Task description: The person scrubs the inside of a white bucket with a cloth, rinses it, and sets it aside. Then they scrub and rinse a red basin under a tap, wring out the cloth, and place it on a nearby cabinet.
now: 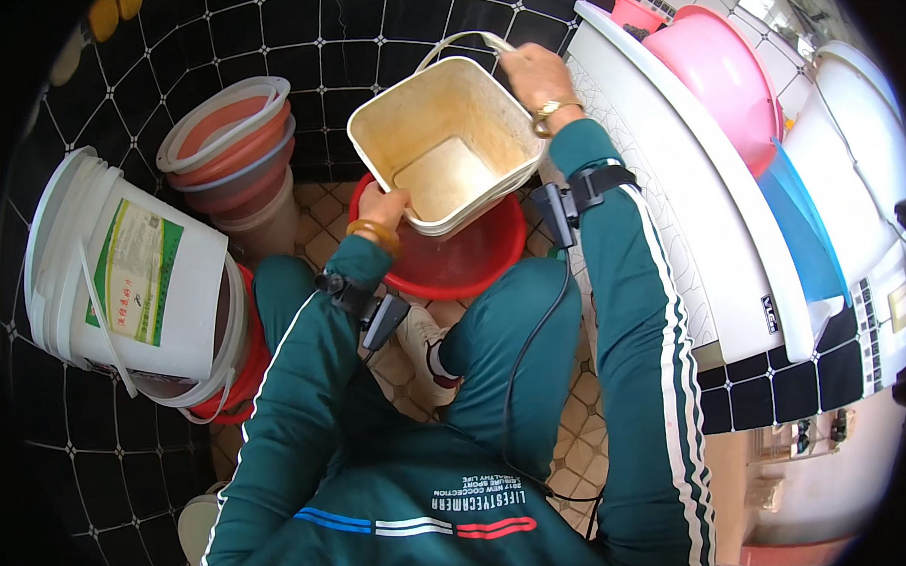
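A square cream plastic bucket (pixel 457 163) is held tilted over a red plastic basin (pixel 461 264) on the tiled floor, its open mouth towards me. Its inside walls are stained yellowish brown, and no contents show in it. My left hand (pixel 384 208) grips the near left rim, the thumb over the edge. My right hand (pixel 536 76) is closed around the bucket's handle at the upper right. The red basin stands in front of my shoes and knees; the bucket hides its far part. Its visible inside looks wet or shiny.
At left, a large white labelled bucket (pixel 200 237) lies tilted on other tubs; behind it stand stacked pink and white basins (pixel 233 155). On the right a white bathtub or sink edge (pixel 725 195) bears a pink basin (pixel 715 75) and a blue one (pixel 800 213). Black tiled walls enclose the corner.
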The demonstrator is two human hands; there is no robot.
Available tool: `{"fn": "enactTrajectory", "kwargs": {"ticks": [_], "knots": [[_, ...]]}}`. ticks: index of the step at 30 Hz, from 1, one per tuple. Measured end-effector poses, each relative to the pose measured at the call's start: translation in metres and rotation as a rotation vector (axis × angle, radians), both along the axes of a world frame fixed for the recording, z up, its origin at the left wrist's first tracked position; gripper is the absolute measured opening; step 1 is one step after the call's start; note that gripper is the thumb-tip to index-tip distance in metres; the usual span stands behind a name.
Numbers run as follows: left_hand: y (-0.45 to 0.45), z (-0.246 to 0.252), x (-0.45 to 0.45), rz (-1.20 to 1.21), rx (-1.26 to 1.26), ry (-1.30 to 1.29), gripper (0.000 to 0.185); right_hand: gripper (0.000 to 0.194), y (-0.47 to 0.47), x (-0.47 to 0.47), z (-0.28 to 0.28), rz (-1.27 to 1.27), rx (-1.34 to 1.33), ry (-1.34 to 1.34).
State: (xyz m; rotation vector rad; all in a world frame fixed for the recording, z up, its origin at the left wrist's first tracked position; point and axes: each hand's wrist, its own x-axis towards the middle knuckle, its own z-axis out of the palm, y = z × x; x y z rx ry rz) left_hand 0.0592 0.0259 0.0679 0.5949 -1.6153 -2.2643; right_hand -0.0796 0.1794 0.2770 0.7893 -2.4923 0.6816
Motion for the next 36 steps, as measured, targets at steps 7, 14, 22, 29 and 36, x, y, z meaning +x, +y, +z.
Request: {"fn": "enactTrajectory", "kwargs": {"ticks": [7,14,22,29,36], "knots": [[0.01,0.021,0.021,0.153,0.087,0.286,0.04,0.072,0.079,0.002,-0.005,0.284,-0.488,-0.644],[0.017,0.081,0.042,0.138,-0.016,0.538,0.036,0.095,0.081,0.014,0.062,0.323,-0.119,0.029],[0.041,0.179,0.087,-0.01,-0.148,0.693,0.028,0.038,0.124,0.071,0.17,0.619,-0.2,-0.017],[0.036,0.195,0.12,-0.152,-0.141,0.601,0.032,0.027,0.143,0.137,0.198,0.225,-0.112,-0.309],[0.036,0.135,0.139,-0.249,-0.005,0.486,0.05,0.037,0.121,0.211,0.158,0.127,-0.183,-0.368]]}}
